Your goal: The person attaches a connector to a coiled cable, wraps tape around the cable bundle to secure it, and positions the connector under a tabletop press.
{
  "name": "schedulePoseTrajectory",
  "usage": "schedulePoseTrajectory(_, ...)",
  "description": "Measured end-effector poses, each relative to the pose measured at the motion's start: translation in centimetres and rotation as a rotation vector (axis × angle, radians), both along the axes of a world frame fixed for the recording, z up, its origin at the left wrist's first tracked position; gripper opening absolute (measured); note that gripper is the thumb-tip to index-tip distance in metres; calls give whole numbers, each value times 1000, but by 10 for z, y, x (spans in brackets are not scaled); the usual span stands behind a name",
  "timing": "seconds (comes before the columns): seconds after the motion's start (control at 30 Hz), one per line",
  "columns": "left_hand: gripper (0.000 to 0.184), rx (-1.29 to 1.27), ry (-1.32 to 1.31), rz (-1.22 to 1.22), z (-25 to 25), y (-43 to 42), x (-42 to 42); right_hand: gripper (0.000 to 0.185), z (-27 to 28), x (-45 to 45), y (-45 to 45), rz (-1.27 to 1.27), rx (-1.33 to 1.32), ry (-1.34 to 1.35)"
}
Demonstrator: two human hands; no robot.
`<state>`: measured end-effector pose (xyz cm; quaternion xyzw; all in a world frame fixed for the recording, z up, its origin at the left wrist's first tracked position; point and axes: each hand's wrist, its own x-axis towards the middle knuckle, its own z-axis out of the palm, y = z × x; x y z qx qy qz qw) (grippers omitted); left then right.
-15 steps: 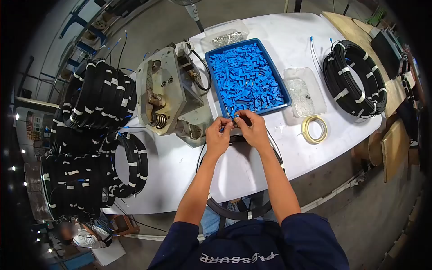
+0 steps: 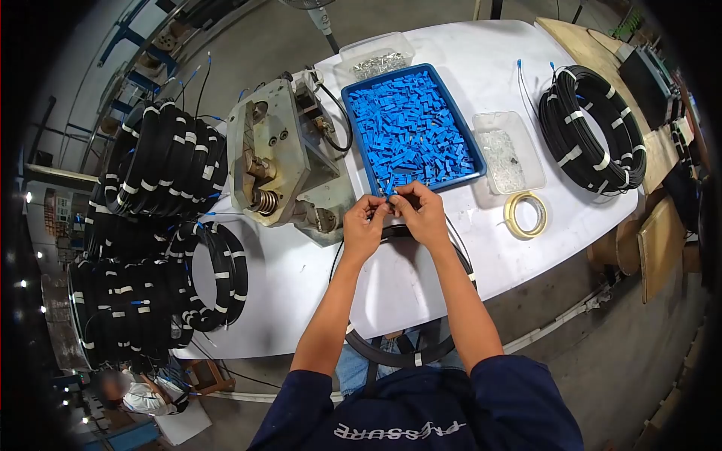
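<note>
1 blue tray (image 2: 460, 120), blue pieces (image 2: 414, 128) inside, too many to count lol. 2 clear tubs: rear tub (image 2: 406, 46) behind tray, side tub (image 2: 508, 119) right. 1 tape roll (image 2: 508, 218). 1 machine (image 2: 289, 150). Black coils: right coil (image 2: 564, 135), front coil (image 2: 391, 358), uncountable left pile (image 2: 165, 158).

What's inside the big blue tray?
The blue tray holds a heap of small blue pieces, spread nearly wall to wall. They cover its bottom, so anything lying beneath them can't be seen.

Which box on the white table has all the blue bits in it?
The dark blue tray. It's the biggest; the clear box behind it and the clear box on its right show no blue bits.
</note>
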<state>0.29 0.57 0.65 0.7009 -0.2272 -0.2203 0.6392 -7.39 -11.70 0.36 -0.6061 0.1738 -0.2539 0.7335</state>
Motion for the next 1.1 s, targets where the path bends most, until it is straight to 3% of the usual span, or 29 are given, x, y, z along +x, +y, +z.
schedulePoseTrajectory(0.2,5,-22,-97,33,-9,-4,0,14,-3,0,-2,-57,-198,-15)
schedulePoseTrajectory(0.47,5,-15,3,17,-7,-3,0,9,7,-3,-4,37,20,75)
schedulePoseTrajectory(1.1,7,-84,-16,-6,-6,-9,-1,16,-2,1,-4,-38,-43,-5)
